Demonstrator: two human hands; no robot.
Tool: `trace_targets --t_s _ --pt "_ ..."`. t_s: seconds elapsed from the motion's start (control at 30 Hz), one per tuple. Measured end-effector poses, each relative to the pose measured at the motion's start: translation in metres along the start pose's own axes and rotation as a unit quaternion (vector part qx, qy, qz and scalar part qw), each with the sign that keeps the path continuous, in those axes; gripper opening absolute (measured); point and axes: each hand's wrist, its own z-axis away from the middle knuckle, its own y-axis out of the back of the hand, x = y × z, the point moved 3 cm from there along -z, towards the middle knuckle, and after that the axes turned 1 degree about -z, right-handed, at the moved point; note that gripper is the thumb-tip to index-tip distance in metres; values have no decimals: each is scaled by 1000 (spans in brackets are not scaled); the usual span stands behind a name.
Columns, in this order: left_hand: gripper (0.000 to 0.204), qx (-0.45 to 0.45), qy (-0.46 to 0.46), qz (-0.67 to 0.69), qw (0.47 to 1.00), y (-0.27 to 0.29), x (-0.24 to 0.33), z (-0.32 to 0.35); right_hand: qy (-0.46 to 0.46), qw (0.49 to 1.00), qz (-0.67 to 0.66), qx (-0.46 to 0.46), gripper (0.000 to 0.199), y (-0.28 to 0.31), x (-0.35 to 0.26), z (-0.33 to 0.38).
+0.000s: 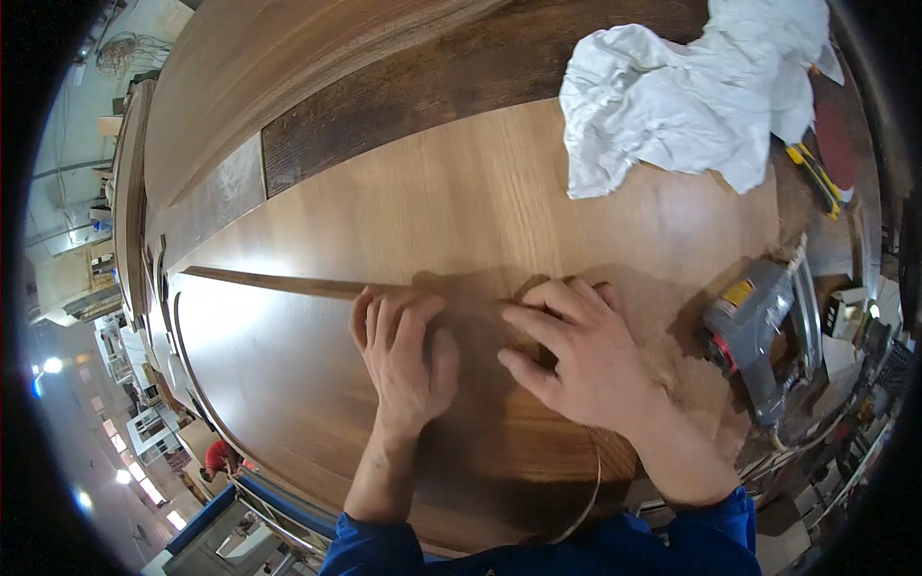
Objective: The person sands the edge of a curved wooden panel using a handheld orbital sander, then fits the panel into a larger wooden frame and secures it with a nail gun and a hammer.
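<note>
A long, thin wooden strip runs across the brown wood panel from the far left toward the middle. My left hand has its bent fingers over the right part of this strip, with the thumb apart from them. To its right, my right hand is bent round, thumb below the forefinger. Something brown and curved shows behind and between its fingers, too hidden to make out. The strip's right end is lost in the shadow between the hands.
A crumpled white cloth lies at the back right. Beside it are a yellow-and-black utility knife and a dark red disc. A grey heat gun rests at right. A thin pale cord curves near my body. Someone in red is far left.
</note>
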Motion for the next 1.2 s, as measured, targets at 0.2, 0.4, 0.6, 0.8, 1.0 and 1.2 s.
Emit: trace_targets --t_s 0.2,0.4,0.6,0.8,1.0,1.2 --pt "31 -14 48 10 999 1 1 -5 9 999 -9 -39 42 -1 3 -6" --pt "33 -35 44 2 998 1 1 -11 29 997 -18 -64 45 -2 9 -8" --pt "31 -53 24 17 998 5 3 -13 31 997 3 -64 44 2 8 -9" --pt "35 -50 17 49 997 9 -5 -10 -64 996 -51 36 33 32 -17 12" --pt "33 -65 -23 121 990 30 -14 -13 -216 921 169 278 61 102 13 156" --pt "34 -34 -39 143 988 29 -26 -6 -322 908 182 197 106 115 28 149"
